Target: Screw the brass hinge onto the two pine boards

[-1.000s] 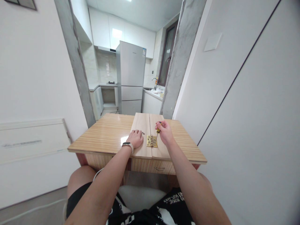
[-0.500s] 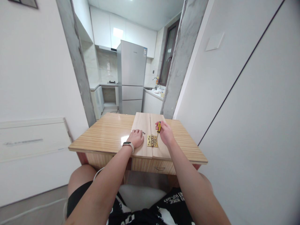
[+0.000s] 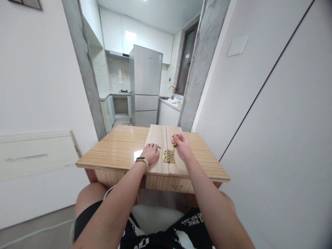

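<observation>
A brass hinge lies across the seam between two pale wooden boards on the table. My right hand is closed around the yellow and black handle of a screwdriver. Its shaft slants down to the hinge's right leaf; the exact contact at the tip is too small to make out. My left hand rests flat on the left board, fingers stretched out, left of the hinge. Just beyond its fingertips lie small dark screws.
The boards sit on a wood-grain table with a drawer handle at the front. A white wall panel stands close on the right. Behind the table are a fridge and a sink counter.
My right hand's fingers have shifted on the screwdriver handle, covering more of its top. My left hand, the hinge and the boards stay in place.
</observation>
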A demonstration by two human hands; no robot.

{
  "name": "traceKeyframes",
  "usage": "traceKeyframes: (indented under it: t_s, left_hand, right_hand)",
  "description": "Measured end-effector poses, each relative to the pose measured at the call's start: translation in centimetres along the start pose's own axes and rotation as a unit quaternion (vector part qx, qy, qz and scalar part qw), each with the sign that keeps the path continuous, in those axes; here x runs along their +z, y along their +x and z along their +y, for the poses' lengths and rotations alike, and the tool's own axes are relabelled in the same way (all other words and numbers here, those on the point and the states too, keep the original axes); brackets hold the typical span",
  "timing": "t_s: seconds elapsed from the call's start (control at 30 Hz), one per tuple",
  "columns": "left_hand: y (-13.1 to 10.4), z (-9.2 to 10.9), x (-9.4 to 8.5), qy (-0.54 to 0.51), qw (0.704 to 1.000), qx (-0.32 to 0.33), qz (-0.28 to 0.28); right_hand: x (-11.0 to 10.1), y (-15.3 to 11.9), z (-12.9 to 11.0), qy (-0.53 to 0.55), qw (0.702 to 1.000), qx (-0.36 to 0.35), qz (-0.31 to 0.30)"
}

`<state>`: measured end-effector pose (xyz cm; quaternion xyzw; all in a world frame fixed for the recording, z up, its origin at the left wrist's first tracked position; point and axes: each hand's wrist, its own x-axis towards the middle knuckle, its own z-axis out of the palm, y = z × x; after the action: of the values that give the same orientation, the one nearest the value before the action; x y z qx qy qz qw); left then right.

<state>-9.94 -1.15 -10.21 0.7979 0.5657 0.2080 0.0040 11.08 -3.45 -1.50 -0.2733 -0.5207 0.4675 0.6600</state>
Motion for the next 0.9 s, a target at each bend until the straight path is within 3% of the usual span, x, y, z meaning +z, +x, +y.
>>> traceKeyframes:
  t_s: [0.33,0.7,0.9]
  left_hand:
    - [0.02,0.05,-0.13,0.002,1.0,-0.004,-0.004]
    - [0.04,0.11,0.03,0.009,1.0,-0.005,-0.006]
    - [0.07,0.16,-0.02,0.008,1.0,-0.007,-0.007]
  right_hand:
    - [-0.57,-0.23,-0.67,-0.006,0.999,0.023,-0.048]
    - [-0.52,0.0,0.08,0.011,1.0,0.016,-0.009]
    - [-0.12,-0.18,-0.19,0.015,0.999,0.002,-0.035]
